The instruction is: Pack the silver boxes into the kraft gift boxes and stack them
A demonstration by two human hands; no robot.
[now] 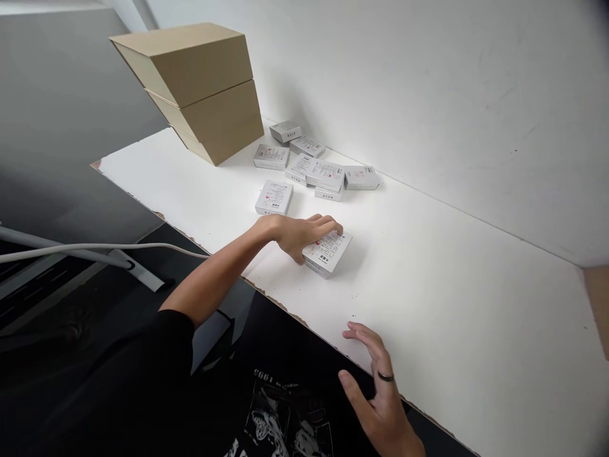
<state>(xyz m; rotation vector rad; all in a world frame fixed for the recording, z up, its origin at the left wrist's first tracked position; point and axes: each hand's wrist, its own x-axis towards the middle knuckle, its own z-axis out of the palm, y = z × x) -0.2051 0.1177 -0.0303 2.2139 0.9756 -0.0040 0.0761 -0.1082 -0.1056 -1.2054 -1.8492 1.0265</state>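
My left hand (304, 236) is closed around a small white printed box (330, 254) near the middle of the white table, thumb on the near side and fingers over the far side. The box seems to rest on or just above the tabletop; I cannot tell which. Over the table's front edge, my right hand (375, 387) is held with thumb and fingers apart and nothing between them. It wears a dark ring. Another white box (275, 197) lies flat just behind my left wrist.
Several similar boxes (325, 173) lie loosely piled toward the wall, some overlapping. Large beige cartons (214, 95) are stacked at the table's far left. The white table (428, 304) has a chipped front edge, and a white cable (118, 247) runs at the left.
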